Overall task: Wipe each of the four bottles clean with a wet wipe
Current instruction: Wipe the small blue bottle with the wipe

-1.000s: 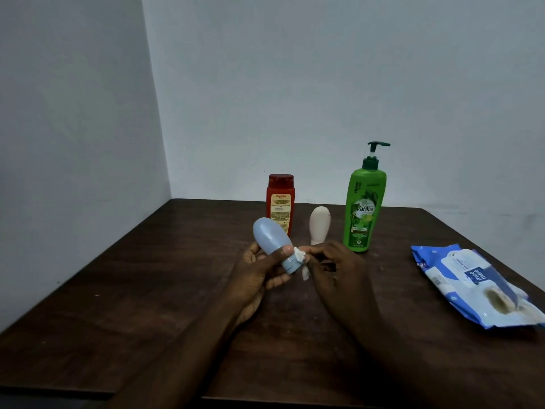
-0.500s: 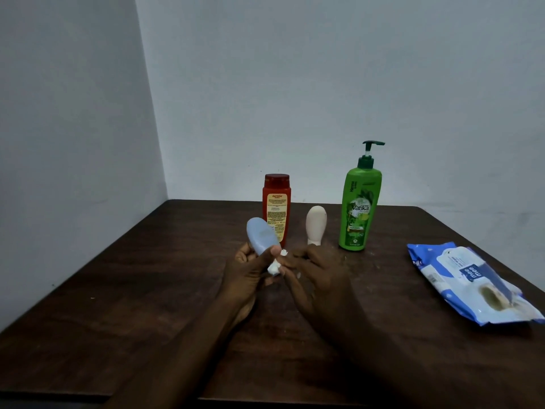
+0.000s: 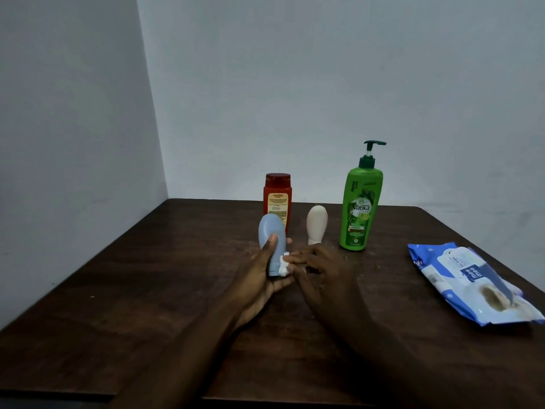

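Left grip (image 3: 259,278) closed round the blue bottle (image 3: 271,231): thumb laid up the front face, fingers curled behind, one fingertip showing at the bottle's right side. Bottle stands near upright in the grip, rounded end up, narrow end down in the palm, held above the worktop (image 3: 147,290) about midway between its left and right edges. Right grip (image 3: 327,276) closed on a small white wad of wet wipe (image 3: 283,264), pinched at the fingertips and pressed against the lower right side of the blue bottle, just beside the left palm. The two grips meet at the wad. Behind them, towards the far edge: red bottle (image 3: 277,196) upright, partly hidden by the blue bottle's top; cream bottle (image 3: 317,222) just to its right and a little nearer, standing on its narrow end; green pump bottle (image 3: 361,208) upright farther right, tallest of the row, apart from the cream one. Blue-and-white wipes pack (image 3: 472,284) lies flat near the right edge, well apart from both grips; whether its flap is open, cannot tell.
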A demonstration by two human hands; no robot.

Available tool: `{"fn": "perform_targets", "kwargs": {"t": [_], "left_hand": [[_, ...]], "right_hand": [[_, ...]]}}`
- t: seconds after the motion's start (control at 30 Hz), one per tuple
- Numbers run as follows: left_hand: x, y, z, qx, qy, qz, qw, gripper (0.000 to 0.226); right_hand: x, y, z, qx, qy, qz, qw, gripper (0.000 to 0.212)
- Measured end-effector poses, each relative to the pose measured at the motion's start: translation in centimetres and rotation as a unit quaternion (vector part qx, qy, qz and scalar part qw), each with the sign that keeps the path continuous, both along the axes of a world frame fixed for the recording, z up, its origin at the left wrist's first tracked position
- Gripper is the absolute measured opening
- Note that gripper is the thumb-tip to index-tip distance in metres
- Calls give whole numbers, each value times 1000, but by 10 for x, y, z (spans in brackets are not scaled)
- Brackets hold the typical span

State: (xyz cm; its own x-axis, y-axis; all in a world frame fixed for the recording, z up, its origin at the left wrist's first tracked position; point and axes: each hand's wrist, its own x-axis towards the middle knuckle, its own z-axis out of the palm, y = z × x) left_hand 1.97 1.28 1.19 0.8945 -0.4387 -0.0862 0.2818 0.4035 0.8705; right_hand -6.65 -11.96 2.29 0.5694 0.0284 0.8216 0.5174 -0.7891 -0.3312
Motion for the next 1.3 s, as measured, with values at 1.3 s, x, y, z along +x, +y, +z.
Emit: {"fn": "perform_targets", "kwargs": {"t": [1.3], "left_hand": [[-15, 8, 11, -114, 36, -40, 992, 49]], "right_hand": [[-2, -4, 5, 33, -34, -1, 999, 21]]}}
